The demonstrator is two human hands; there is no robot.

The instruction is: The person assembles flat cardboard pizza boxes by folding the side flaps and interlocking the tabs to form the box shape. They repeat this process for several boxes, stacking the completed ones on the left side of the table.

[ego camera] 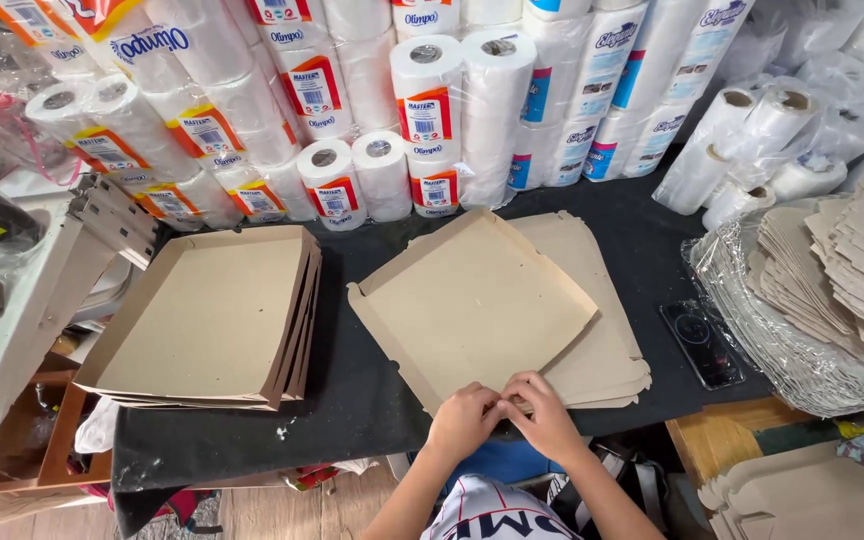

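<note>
Cardboard box blank, brown, flat-bottomed, on the black table cover, centre of view, lying on top of a second unfolded blank that sticks out to its right. Far and left edges already turned up into low walls; near corner, right at the table edge, being worked now.

Left hand and right hand side by side at that near corner, fingertips meeting. Both curled nearly closed, pinching the cardboard flap between thumb and fingers. Exactly which tab sits under the fingers: cannot tell, knuckles cover it.

Step in hand, by judgement: locking the near corner — tucking a tab into its slot to hold the wall up. Roughly midway through this box; right side looks flat as yet.

Next move likely calls for: firm press along the crease so the tab seats, then the same at the remaining corner. Needs the base kept flat against the table so the blank under it does not slide along. Risk: tearing the thin tab if forced at an angle.

Around it: stack of finished folded boxes to the left, nested. Heap of flat blanks on clear plastic wrap at right. Black phone lying just right of the lower blank. Wrapped paper rolls banked along the back.
</note>
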